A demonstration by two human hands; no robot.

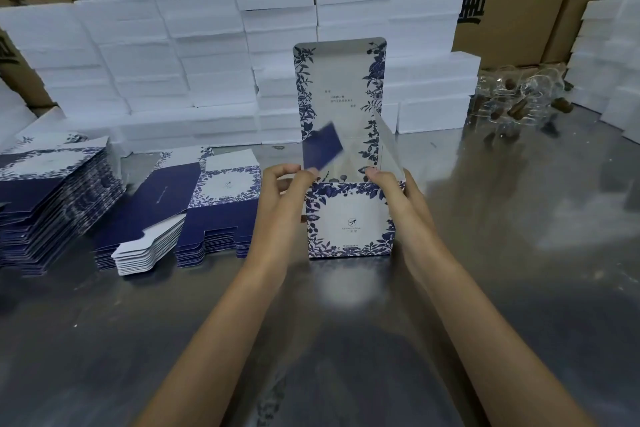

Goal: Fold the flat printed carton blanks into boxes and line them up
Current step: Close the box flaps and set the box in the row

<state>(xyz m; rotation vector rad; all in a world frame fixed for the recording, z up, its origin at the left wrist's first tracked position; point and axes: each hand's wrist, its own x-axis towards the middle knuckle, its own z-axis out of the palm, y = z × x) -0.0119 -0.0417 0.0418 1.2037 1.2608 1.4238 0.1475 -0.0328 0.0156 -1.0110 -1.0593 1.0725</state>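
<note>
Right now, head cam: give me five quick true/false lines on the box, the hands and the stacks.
1. The box stands upright on the metal table with its lid flap up. True.
2. Only the left hand touches the box. False: the left hand and the right hand both hold its top corners.
3. The stacks of flat blanks lie to the right of the box. False: they lie to its left.
4. White foam blocks are piled behind the box. True.
5. The box's side flaps are already tucked shut. False: the dark blue flap and the white flap stand open.
</note>
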